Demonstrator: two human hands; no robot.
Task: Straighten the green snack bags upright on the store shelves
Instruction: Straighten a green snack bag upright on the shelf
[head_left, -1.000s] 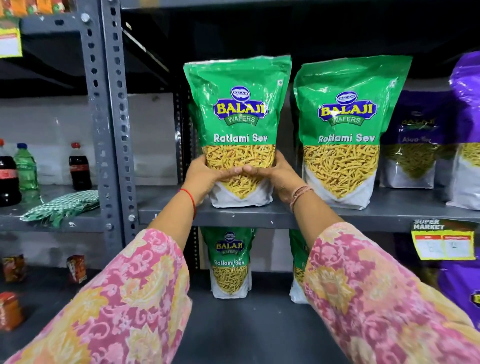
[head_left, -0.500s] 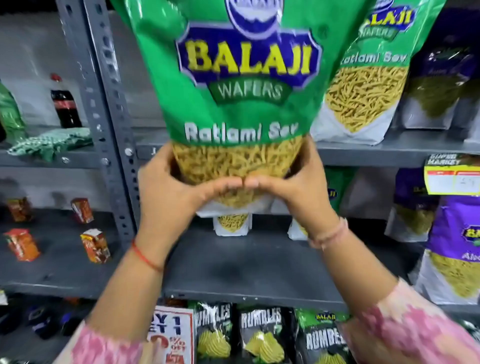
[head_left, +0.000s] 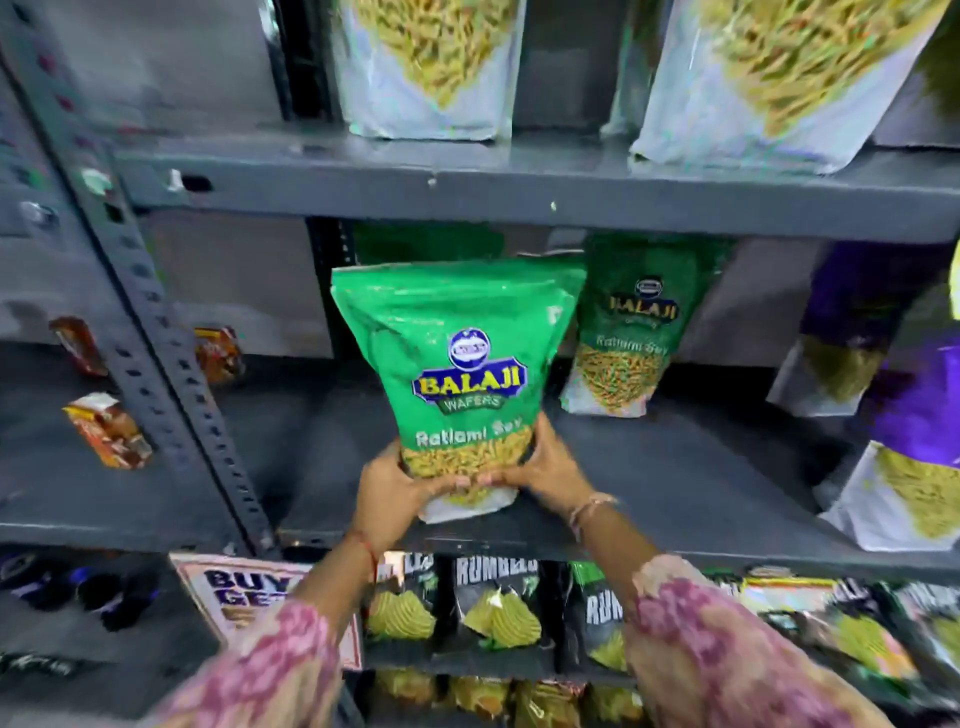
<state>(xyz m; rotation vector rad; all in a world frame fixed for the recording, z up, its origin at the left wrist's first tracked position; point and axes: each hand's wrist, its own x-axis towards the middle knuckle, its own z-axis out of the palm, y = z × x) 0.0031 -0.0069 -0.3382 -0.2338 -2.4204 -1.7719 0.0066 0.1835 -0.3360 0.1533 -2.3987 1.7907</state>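
Observation:
A green Balaji Ratlami Sev bag stands upright near the front of the middle shelf. My left hand and my right hand clasp its lower end from either side, thumbs meeting at the front. A second green bag stands upright further back to the right. On the shelf above, the white bottoms of two more bags show; their tops are cut off.
Purple snack bags stand at the right of the middle shelf. Small orange packets lie on the left bay behind a grey perforated upright. Black Rumbles bags and a "Buy" sign fill the shelf below.
Both hands have carried the green bag from the upper shelf down to the middle shelf, and my view has dropped with it.

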